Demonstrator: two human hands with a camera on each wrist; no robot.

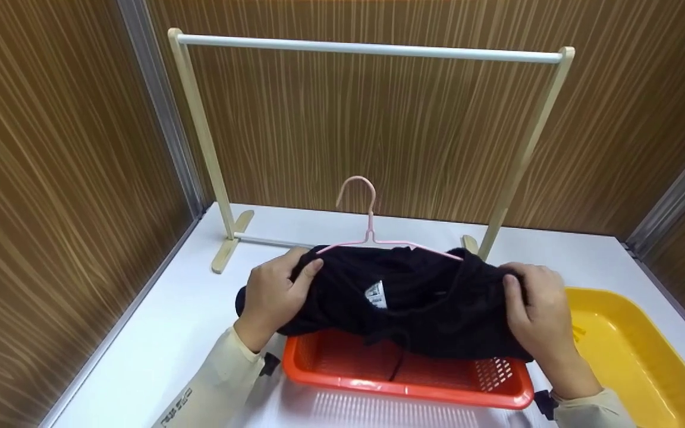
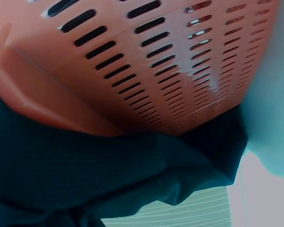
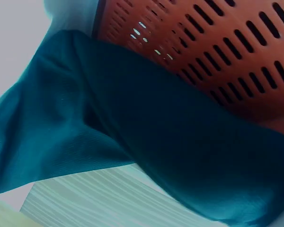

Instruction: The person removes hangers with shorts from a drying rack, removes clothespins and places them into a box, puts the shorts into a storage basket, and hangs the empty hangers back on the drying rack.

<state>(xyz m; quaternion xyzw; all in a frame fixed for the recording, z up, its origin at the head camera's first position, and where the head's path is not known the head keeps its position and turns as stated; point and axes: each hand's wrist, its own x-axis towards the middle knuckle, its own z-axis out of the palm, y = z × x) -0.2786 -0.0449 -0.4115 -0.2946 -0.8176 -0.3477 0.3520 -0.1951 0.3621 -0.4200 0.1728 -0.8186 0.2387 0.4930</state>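
Note:
A black garment [image 1: 426, 333] with a white label [image 1: 376, 295] and a hanging drawstring is stretched between both hands above a red basket [image 1: 378, 384]. The pink hanger [image 1: 370, 236] has its arms partly inside the garment's neck opening, its hook upright above the cloth. My left hand [image 1: 274, 291] grips the garment's left side, thumb on top near the hanger's left end. On the other side, my right hand [image 1: 536, 309] holds the cloth, thumb in front. Both wrist views show dark cloth [image 2: 109, 175] beside the basket's slotted wall; the fingers are hidden there.
Behind the garment stands a rack with a white top bar [image 1: 372, 47] and pale wooden legs [image 1: 203, 131]. A yellow tray [image 1: 640, 356] lies at the right on the white table [image 1: 158, 333]. Wood-patterned walls [image 1: 348, 131] close in the back and sides.

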